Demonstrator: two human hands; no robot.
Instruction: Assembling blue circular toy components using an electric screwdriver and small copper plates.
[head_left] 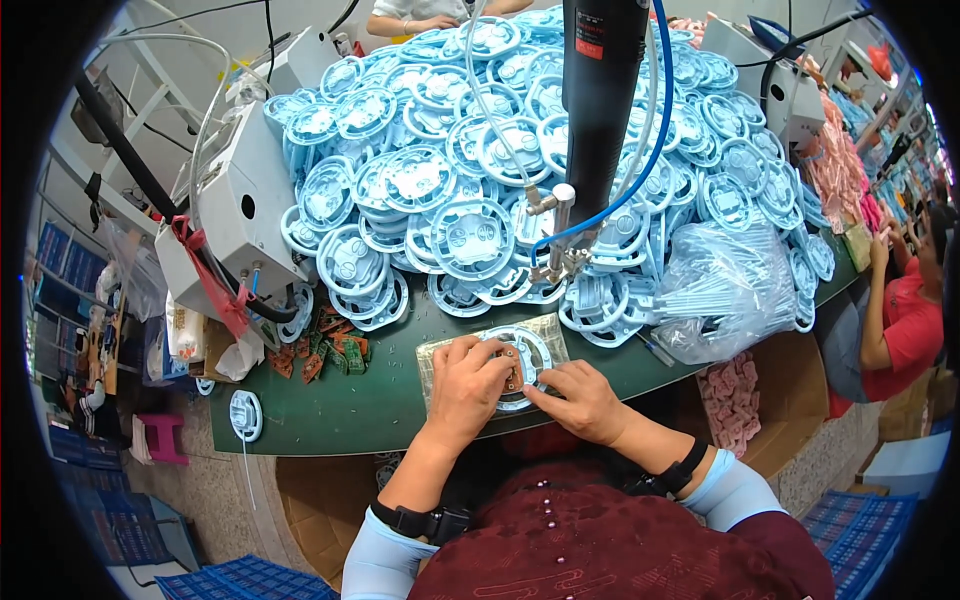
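Note:
A light-blue plastic ring-shaped housing (541,350) lies on a yellowish mat (433,357) near the table's front edge. Inside its ring sits a small brown circuit board (515,372). My left hand (466,388) comes from the left with bent fingers closed on the board's left and upper edge. From the other side, my right hand (583,402) grips the ring's lower right, fingers bent and the tips close to the board. Both hands partly cover the housing.
A large heap of similar blue housings (470,237) fills the table (400,410) beyond. A black column (600,110) with hoses stands ahead. Loose circuit boards (350,352) lie left, a bag of white sticks (725,290) right. Another person (895,315) sits at right.

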